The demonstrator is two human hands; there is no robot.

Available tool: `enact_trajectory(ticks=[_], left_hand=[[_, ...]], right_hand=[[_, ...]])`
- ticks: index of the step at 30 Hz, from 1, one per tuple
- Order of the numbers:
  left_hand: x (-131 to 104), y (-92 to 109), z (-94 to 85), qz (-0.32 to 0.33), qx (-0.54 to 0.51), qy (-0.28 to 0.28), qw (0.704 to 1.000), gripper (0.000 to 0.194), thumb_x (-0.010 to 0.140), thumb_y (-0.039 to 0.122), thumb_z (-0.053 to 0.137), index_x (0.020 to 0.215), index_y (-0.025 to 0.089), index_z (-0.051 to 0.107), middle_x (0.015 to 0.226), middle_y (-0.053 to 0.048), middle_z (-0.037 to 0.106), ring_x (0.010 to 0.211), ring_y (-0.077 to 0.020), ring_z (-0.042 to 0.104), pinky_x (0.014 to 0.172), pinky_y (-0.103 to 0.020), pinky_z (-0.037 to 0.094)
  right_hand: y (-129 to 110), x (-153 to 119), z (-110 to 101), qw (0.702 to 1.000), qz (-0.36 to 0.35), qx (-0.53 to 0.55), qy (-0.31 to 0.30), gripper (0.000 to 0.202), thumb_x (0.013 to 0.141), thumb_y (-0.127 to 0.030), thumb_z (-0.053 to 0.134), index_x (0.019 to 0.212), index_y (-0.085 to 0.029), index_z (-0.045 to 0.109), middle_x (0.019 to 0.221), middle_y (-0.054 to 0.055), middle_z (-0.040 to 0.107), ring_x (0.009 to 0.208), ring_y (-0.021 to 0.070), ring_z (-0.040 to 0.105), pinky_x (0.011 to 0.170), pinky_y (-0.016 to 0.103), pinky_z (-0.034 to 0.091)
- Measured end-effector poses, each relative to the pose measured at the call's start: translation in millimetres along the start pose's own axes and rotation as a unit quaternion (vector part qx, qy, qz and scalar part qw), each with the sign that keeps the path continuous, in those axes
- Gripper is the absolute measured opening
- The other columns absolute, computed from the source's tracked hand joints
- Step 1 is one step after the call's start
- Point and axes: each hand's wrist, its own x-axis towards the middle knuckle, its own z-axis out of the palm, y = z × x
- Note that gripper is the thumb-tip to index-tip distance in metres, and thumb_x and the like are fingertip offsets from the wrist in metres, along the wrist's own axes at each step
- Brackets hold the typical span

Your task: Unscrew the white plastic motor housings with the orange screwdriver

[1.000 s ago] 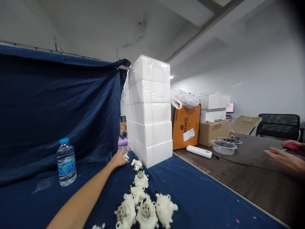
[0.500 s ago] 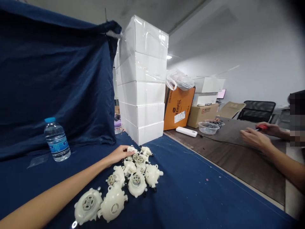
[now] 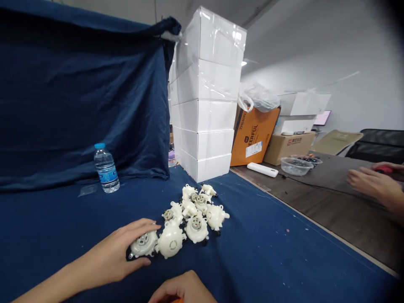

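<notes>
A blue cloth backdrop [image 3: 78,97] is hung behind the surface [image 3: 268,252], which is covered in the same dark blue fabric. A tall stack of white boxes [image 3: 208,97] is stood at the far edge, wrapped in clear film. Beside it, on the bare brown part of the table, an orange carton [image 3: 254,136] and a brown carton [image 3: 288,147] are seen, with a clear plastic bowl [image 3: 295,165] in front of them. A water bottle [image 3: 106,168] is stood upright near the backdrop. A pile of white plastic pump housings [image 3: 189,214] is heaped at the middle of the surface. The left hand [image 3: 116,252] is spread and curled around the nearest housing [image 3: 143,244], fingers over its top and thumb below. The right hand [image 3: 183,290] is seen only partly at the lower edge; its state cannot be told. A co-worker's hands [image 3: 374,185] are rested at the right.
</notes>
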Motion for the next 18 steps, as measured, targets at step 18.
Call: enact_trajectory(ticks=[18], left_hand=[[-99.7, -3.7, 16.2, -0.265, -0.629, 0.176, 0.709, 0.065, 0.058, 0.040, 0.082, 0.118, 0.020, 0.064, 0.116, -0.011, 0.066, 0.103, -0.0300, 0.065, 0.092, -0.039, 0.055]], right_hand=[[-17.8, -7.5, 3.8, 0.965, -0.075, 0.232, -0.092, 0.052, 0.075, -0.052, 0.079, 0.106, -0.013, 0.065, 0.082, 0.003, 0.060, 0.061, 0.0046, 0.052, 0.056, 0.015, 0.035]])
